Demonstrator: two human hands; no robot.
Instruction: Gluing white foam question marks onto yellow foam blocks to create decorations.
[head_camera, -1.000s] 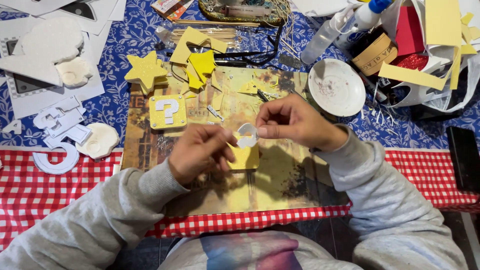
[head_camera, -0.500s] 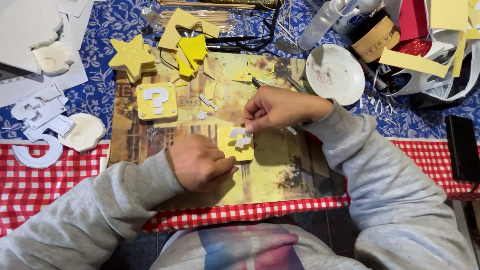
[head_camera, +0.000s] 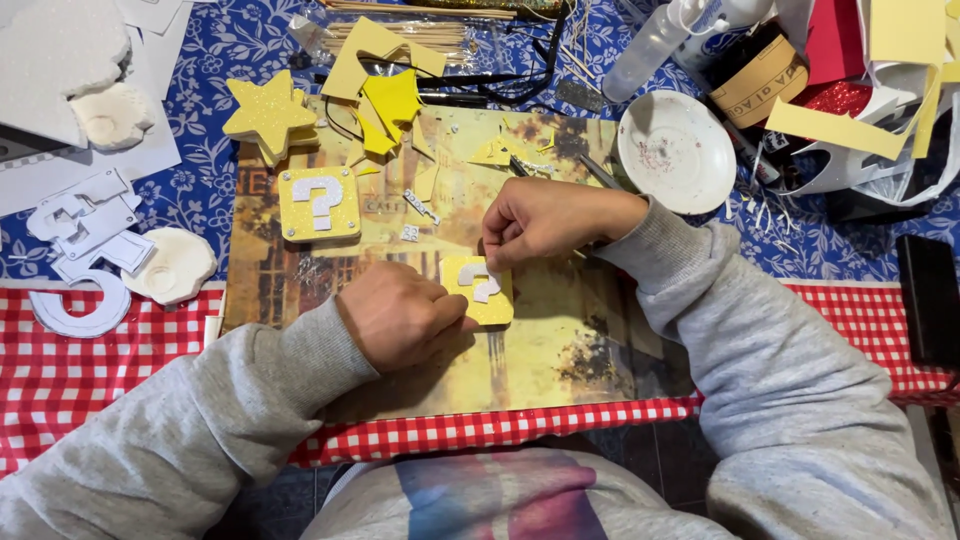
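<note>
Head view: yellow glitter square with a white question-mark cutout lies flat on the printed work mat, mid-table, between both hands. Left hand sits just left of it, fingers curled, fingertips pressing the square's left edge down; nothing gripped. Right hand is just beyond the far edge, fingers pinched narrow onto the top of the white cutout, touching it. Can't tell if the cutout is lifted or flat under those fingertips.

Second yellow question-mark square lies further left and far on the mat, well apart from both hands. Yellow foam star sits beyond it at the mat's far-left corner. Yellow scraps near the mat's far edge. White bowl is right of the right hand, near the wrist, not touching. White foam cutouts lie far left on the blue floral cloth. Red checked cloth runs along the near edge under both grey sleeves.
</note>
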